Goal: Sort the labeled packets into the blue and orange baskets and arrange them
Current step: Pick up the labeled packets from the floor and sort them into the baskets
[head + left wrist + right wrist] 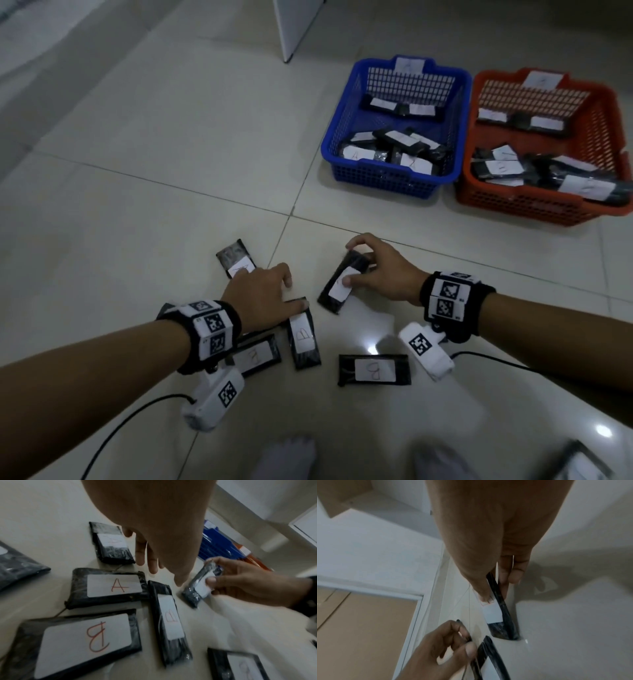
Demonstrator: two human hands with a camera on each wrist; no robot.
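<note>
Right hand (380, 270) pinched a black packet (339, 286) by its far end, thumb on the white label, fingers curled behind; the near end touched the floor (137, 171), the far end tipped up. The letter sat mostly under my thumb, so I could not read it.

Left hand (260, 294) was relaxed, fingers loosely spread and holding nothing, thumb tip just touching the top edge of a B packet (303, 337). An A packet (236, 262) lay just beyond its fingertips. Under that wrist lay another A packet (109, 586) and, nearer me, a second B packet (80, 641). A third B packet (375, 370) lay near me, below the right wrist.

The blue basket (342, 137) and orange basket (603, 137) stood side by side, well ahead of the right hand, both already holding packets in loose heaps.

Risks from here, as I judged them:
- A thumb-covered label could send the packet to the wrong basket.
- The glossy wrap and an end-only pinch could let it swing or slip on the lift.
- Dropping it onto the heaps would leave more to straighten afterwards.
- The wrist-camera cables (130, 425) trailed across the floor and could drag loose packets.
</note>
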